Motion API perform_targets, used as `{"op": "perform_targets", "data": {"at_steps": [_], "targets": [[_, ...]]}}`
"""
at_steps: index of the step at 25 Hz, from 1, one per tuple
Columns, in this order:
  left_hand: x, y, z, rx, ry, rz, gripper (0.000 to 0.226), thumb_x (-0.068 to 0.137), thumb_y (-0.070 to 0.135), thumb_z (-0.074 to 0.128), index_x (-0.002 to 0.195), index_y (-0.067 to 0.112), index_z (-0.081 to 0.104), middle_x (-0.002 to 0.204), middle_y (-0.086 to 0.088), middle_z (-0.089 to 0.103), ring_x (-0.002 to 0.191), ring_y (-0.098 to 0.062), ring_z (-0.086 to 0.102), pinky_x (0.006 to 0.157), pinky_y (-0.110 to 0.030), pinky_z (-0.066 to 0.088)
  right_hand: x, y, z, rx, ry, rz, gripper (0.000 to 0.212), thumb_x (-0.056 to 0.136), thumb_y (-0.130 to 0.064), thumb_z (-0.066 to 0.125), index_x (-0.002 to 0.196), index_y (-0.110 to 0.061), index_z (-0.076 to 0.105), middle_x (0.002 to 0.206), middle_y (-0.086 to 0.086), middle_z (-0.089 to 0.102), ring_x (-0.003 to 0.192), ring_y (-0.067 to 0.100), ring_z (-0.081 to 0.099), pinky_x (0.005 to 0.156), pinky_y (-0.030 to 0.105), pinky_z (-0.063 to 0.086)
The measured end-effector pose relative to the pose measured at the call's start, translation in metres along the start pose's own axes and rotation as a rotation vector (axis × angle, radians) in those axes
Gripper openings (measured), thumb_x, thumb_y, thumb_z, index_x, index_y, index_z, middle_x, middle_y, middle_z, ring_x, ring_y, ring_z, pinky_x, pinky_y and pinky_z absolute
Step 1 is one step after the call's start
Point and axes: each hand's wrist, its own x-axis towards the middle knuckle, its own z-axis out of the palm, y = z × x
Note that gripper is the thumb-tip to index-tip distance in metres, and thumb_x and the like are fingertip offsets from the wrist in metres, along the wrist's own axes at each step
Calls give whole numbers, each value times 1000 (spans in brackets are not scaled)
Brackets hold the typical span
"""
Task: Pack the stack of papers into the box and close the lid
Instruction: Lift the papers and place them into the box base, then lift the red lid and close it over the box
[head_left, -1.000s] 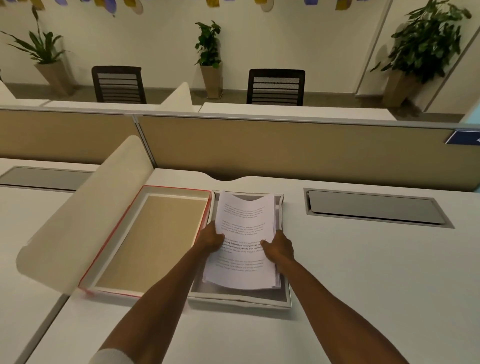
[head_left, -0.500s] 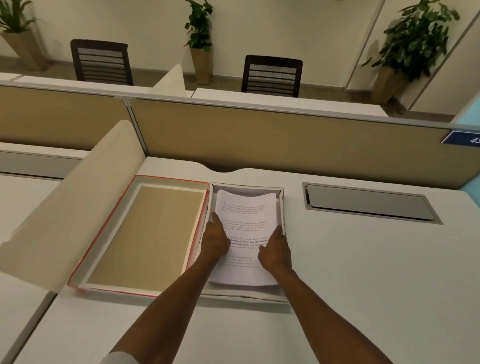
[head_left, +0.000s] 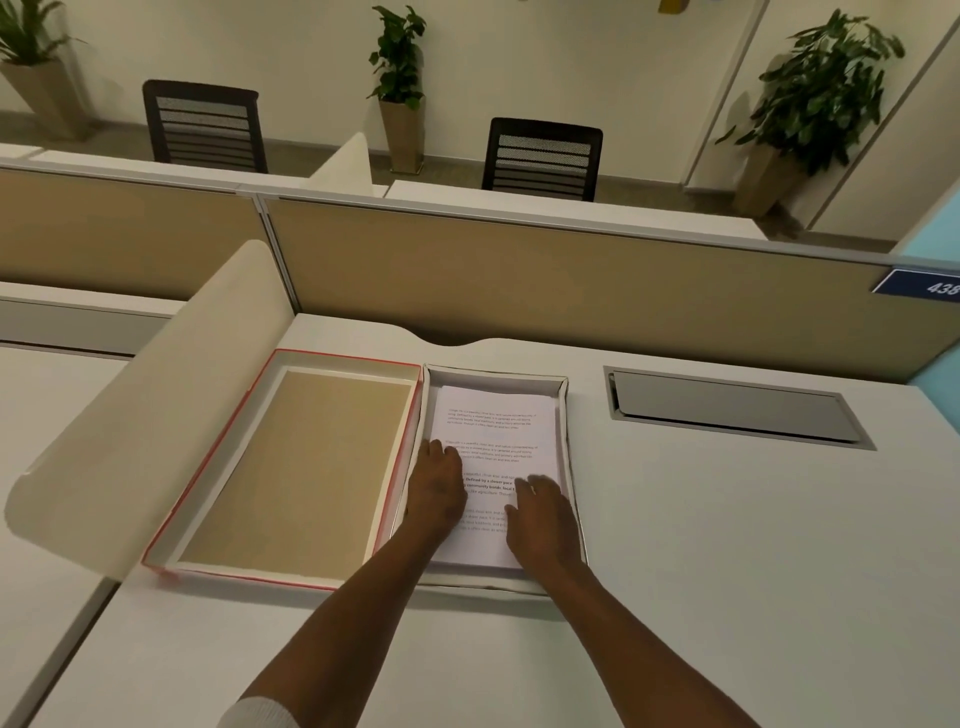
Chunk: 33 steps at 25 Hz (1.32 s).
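A white stack of printed papers (head_left: 493, 421) lies flat inside the shallow white box (head_left: 570, 441) in the middle of the desk, and its edges sit within the box walls. Both my hands rest palm down on the near half of the top sheet. My left hand (head_left: 439, 488) is at the stack's left edge and my right hand (head_left: 543, 512) is near its right edge, neither one gripping anything. The lid (head_left: 301, 467), red-rimmed with a brown inner face, lies open side up, touching the box on its left.
A curved cream divider (head_left: 156, 405) rises just left of the lid. A beige partition (head_left: 519, 270) closes the far edge of the desk. A grey cable hatch (head_left: 727, 405) is set into the white desk (head_left: 753, 545) to the right of the box.
The stack has gone from held tilted above the box to lying flat inside it. My hands have shifted from its sides onto its top.
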Motion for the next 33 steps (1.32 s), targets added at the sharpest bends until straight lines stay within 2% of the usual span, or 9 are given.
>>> {"op": "perform_targets", "data": {"at_steps": [4, 8, 12, 16, 20, 24, 28, 30, 33], "targets": [[-11, 1, -14, -151, 50, 47, 50, 103, 24, 49, 150, 11, 42, 162, -9, 35, 155, -29, 22, 127, -42, 24, -7, 2, -1, 23, -8, -57, 52, 100, -43, 48, 145, -18, 46, 156, 4, 41, 145, 21, 34, 118, 33, 29], [-46, -38, -26, -316, 233, 78, 46, 100, 32, 56, 143, 16, 53, 155, -6, 47, 147, -27, 39, 121, -46, 36, -16, -19, -14, 199, 69, -153, 52, 95, -46, 56, 141, -23, 52, 152, -1, 47, 141, 18, 42, 116, 32, 33], [-67, -111, -46, -342, 343, -114, 47, 97, 28, 61, 141, 15, 55, 150, -10, 52, 141, -28, 45, 116, -42, 40, -38, -67, -7, 229, 14, -361, 52, 95, -45, 56, 143, -24, 51, 153, -2, 46, 142, 18, 40, 118, 33, 30], [-76, -171, -65, -20, 203, -208, 61, 97, 36, 60, 152, 15, 42, 159, -15, 39, 150, -35, 32, 122, -49, 32, -58, -111, 19, 29, -115, -547, 62, 98, -49, 46, 153, -24, 33, 165, 0, 25, 154, 23, 14, 122, 41, 9], [-75, -214, -88, 161, 148, -342, 76, 97, 46, 54, 159, 14, 24, 165, -24, 19, 155, -42, 12, 126, -53, 14, -68, -127, 40, -106, -157, -599, 62, 100, -46, 42, 154, -16, 30, 166, 6, 19, 155, 27, 3, 123, 48, 10], [-70, -243, -110, 101, 77, -602, 86, 96, 46, 55, 160, 9, 10, 160, -28, 27, 147, -46, 30, 121, -56, 21, -72, -125, 45, -128, -144, -575, 61, 102, -43, 40, 155, -14, 28, 167, 7, 15, 155, 29, 0, 123, 48, 7], [-61, -262, -127, -44, 94, -620, 52, 89, 20, 63, 135, 1, 50, 133, -25, 59, 119, -43, 60, 101, -46, 51, -75, -126, 46, -149, -140, -558, 61, 103, -40, 40, 156, -14, 24, 168, 7, 11, 155, 30, -3, 124, 48, 5], [-60, -263, -139, -85, 131, -611, 38, 83, 9, 63, 119, 0, 62, 123, -25, 65, 111, -43, 64, 94, -42, 55, -75, -126, 43, -140, -146, -553, 62, 101, -38, 42, 156, -14, 24, 168, 8, 13, 155, 29, -3, 125, 46, 5], [-65, -252, -162, -186, 214, -604, 45, 80, 5, 64, 125, 8, 68, 125, -21, 68, 115, -41, 64, 98, -42, 51, -71, -124, 30, 22, -158, -526, 70, 94, -42, 51, 156, -21, 27, 166, 5, 21, 155, 23, 6, 124, 39, 10]]}}
